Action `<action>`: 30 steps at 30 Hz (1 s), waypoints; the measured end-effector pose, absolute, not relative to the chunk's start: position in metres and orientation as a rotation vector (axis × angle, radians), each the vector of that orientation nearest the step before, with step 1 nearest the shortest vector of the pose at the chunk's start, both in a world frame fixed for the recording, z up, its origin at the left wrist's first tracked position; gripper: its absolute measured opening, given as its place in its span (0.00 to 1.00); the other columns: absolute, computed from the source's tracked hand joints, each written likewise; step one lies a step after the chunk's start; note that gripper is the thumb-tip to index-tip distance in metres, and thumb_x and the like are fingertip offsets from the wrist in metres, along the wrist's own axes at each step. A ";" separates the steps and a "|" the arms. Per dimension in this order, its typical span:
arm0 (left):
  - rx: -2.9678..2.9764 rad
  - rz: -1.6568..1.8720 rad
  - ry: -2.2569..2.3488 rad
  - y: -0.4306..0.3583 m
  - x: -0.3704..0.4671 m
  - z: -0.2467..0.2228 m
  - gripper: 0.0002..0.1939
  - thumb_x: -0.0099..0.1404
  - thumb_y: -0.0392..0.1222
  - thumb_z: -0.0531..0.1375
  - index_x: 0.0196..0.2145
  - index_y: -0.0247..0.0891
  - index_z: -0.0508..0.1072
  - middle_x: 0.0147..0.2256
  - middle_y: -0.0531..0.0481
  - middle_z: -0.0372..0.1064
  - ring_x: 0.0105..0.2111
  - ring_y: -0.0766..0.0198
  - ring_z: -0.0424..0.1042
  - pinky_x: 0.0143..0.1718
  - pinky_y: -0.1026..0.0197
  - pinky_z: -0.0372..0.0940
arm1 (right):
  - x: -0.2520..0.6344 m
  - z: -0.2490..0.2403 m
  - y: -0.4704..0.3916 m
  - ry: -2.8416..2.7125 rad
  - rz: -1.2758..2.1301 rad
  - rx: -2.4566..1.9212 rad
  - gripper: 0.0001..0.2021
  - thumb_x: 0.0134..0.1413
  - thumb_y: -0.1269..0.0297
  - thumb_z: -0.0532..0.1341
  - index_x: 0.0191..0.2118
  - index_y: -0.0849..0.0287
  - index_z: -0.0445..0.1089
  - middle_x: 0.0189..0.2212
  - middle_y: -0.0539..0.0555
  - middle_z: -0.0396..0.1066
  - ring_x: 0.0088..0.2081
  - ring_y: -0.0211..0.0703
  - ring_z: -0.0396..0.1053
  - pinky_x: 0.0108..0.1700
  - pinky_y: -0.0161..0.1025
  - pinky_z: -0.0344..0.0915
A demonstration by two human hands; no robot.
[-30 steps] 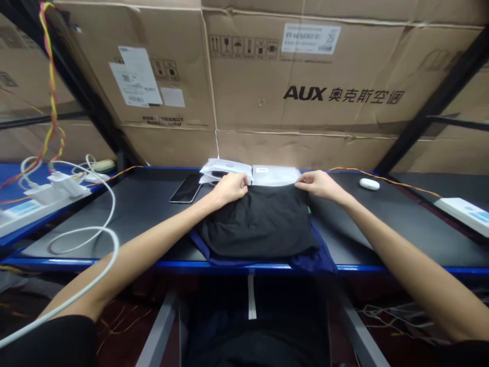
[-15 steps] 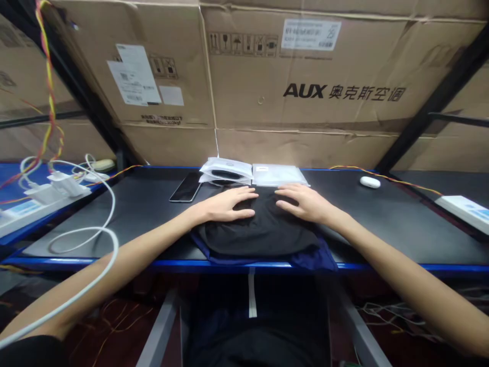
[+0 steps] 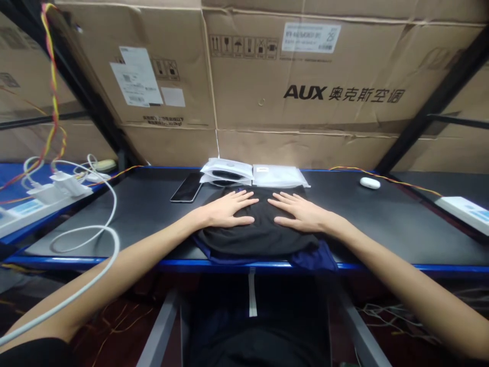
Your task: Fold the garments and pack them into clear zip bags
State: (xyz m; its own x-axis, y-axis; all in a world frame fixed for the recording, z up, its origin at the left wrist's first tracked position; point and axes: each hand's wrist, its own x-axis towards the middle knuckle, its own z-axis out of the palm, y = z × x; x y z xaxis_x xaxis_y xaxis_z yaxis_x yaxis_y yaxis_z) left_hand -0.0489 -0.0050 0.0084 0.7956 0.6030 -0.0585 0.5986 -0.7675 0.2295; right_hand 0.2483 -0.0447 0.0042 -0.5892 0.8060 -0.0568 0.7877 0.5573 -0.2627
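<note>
A bundle of black fabric (image 3: 260,237) lies at the front edge of the table, with dark blue cloth (image 3: 315,256) showing beneath it at the lower right. My left hand (image 3: 231,209) rests flat on the left part of the fabric, fingers spread. On the right part lies my right hand (image 3: 298,211), its fingers also stretched out. Neither hand grips anything. Just behind the fabric are a frosted plastic pouch (image 3: 227,168) with something dark inside and a flatter frosted bag (image 3: 280,176) bearing a small label.
A phone (image 3: 187,187) lies left of the pouch. A small white case (image 3: 370,183) is at the right. Power strips stand at both sides, one (image 3: 466,211) at the right. A white cable (image 3: 110,229) loops across my left arm. Cardboard boxes (image 3: 260,102) wall off the back.
Both hands have slid slightly back toward me over the black fabric, and their fingers are now spread wider. More of the fabric's far edge shows.
</note>
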 end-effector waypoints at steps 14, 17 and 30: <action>2.990 0.558 0.925 0.029 -0.063 0.019 0.22 0.72 0.37 0.50 0.59 0.39 0.72 0.62 0.43 0.67 0.63 0.56 0.65 0.65 0.52 0.59 | 0.251 0.010 -0.043 -2.688 0.424 -1.347 0.38 0.63 0.35 0.52 0.71 0.51 0.55 0.73 0.58 0.46 0.73 0.58 0.42 0.72 0.61 0.43; 3.078 0.620 1.141 0.051 -0.080 0.026 0.33 0.60 0.26 0.52 0.63 0.38 0.68 0.66 0.40 0.60 0.66 0.52 0.59 0.66 0.47 0.56 | 0.252 0.009 -0.042 -2.679 0.410 -1.343 0.38 0.63 0.36 0.54 0.71 0.52 0.56 0.72 0.58 0.47 0.73 0.58 0.43 0.71 0.60 0.45; 3.063 0.431 1.556 0.089 -0.084 0.033 0.25 0.69 0.35 0.52 0.61 0.49 0.70 0.61 0.49 0.69 0.57 0.53 0.71 0.50 0.56 0.70 | 0.253 0.007 -0.041 -2.687 0.388 -1.328 0.38 0.64 0.36 0.53 0.71 0.54 0.56 0.72 0.60 0.48 0.73 0.57 0.43 0.72 0.59 0.44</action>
State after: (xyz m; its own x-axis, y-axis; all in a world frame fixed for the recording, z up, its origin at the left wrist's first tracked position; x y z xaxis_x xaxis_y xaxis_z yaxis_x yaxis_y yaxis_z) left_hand -0.0838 0.0886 0.0333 0.5760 0.7356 0.3565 0.8142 -0.5552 -0.1700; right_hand 0.2529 -0.0412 0.0066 -0.6082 0.7938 -0.0066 0.7633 0.5825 -0.2795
